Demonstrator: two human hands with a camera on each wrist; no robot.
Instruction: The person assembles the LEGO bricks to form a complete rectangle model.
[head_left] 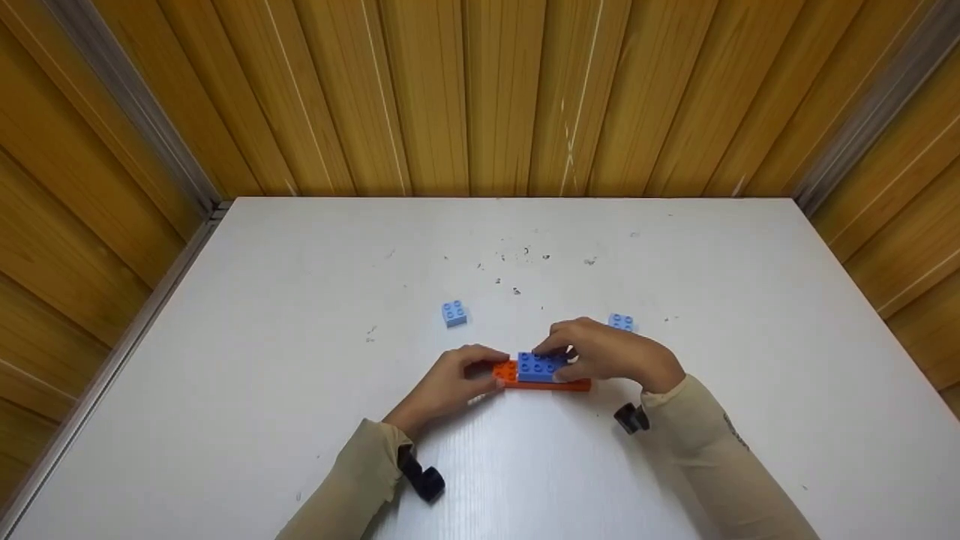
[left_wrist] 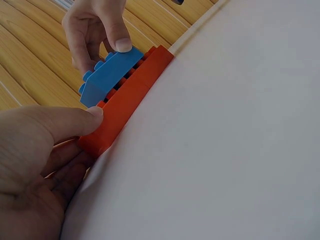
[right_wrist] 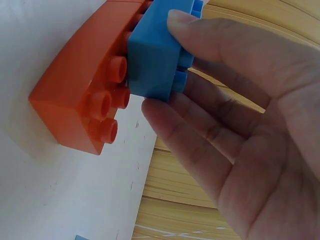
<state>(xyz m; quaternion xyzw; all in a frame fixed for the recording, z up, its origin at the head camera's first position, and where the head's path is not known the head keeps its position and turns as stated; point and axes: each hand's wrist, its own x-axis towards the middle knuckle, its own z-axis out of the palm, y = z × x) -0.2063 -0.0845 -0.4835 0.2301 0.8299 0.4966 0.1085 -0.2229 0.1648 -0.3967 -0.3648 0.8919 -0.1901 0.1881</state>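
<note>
A blue brick [head_left: 535,367], an orange-red base [left_wrist: 125,102], light-blue bricks [head_left: 454,314], a dark-flecked white table [head_left: 300,337] and golden wood-grained panels [head_left: 427,97] are seen.

Soft shadows and a faint sheen mark the white table [head_left: 517,465], dimmest from the left wrist.

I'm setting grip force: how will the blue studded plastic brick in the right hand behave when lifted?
The blue studded plastic brick looks stiff: its flat faces show no dent under the fingers. Its smooth sides might slip a little. Its boxy shape makes rolling unlikely.
</note>
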